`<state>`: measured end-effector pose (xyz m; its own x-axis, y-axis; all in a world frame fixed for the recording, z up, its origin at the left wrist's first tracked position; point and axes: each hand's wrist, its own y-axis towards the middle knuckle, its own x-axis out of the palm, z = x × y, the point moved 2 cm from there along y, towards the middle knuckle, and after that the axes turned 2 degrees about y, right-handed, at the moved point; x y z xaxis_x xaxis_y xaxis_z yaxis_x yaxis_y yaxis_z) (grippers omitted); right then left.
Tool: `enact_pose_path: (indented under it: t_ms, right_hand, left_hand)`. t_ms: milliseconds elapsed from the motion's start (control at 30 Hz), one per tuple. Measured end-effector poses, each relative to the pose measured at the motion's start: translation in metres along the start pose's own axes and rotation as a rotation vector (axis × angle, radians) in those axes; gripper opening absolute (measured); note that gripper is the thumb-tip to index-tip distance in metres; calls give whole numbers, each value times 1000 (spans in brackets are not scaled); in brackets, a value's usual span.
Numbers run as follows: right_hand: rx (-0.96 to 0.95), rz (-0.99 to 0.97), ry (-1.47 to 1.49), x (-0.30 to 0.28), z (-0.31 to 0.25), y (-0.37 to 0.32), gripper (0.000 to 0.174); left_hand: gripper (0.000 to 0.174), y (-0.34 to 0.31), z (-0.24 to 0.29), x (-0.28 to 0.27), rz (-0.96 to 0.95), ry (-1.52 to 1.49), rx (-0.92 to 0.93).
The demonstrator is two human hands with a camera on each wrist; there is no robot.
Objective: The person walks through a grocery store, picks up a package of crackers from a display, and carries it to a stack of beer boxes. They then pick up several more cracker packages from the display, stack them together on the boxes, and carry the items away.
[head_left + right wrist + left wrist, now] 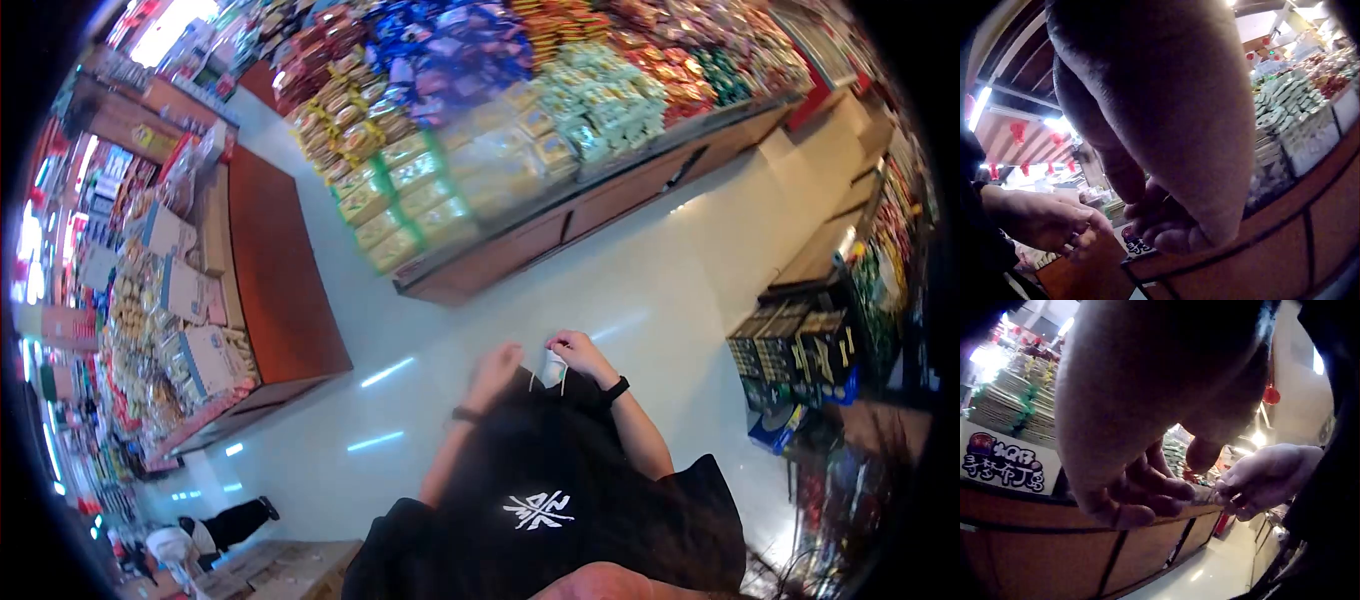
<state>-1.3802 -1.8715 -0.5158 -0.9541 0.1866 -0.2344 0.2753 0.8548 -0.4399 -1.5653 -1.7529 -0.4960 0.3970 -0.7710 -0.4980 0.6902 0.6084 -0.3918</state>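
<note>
In front of the black shirt, my right hand has its thumb and fingertips together on a small pale, greenish-white piece, whose kind I cannot tell. My left hand hovers a little to the left, blurred, its fingers loosely bent around nothing. From the left wrist, the left fingers hang relaxed, facing the right fingertips across a narrow gap. The right wrist view shows the right fingers curled in towards the thumb, which hides most of what they pinch.
Ahead stands a long wooden display counter heaped with wrapped packets. Another counter with boxes and goods is at the left. Stacked dark cartons stand at the right on the glossy floor. A person is at lower left.
</note>
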Motion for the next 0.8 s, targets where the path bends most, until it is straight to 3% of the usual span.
enact_pose_path:
  t_ms: [167,267,367,567,667,767,800]
  right_hand:
    - [-83,-63,3,18,-31,58,19]
    - [-52,-89,0,47,-28,98,18]
    - [-194,0,36,70,-61,128,20]
    - [-289,202,151,123,-132,202,29]
    - [-308,268,128,142,-175,232,35]
    - [-345,354,130,160,-202,251,41]
    - [-331,395,128,164,-208,255,42]
  left_hand:
    - [25,27,-42,-34,228,-243,53]
    - [20,43,-45,-80,371,-169,70]
    - [22,68,-45,-138,473,-395,52]
    - [37,119,-97,-235,821,-211,42]
    - [43,142,-124,-267,899,-129,38]
    - [50,164,-152,-284,810,-160,50]
    - [53,169,-155,-289,698,-163,13]
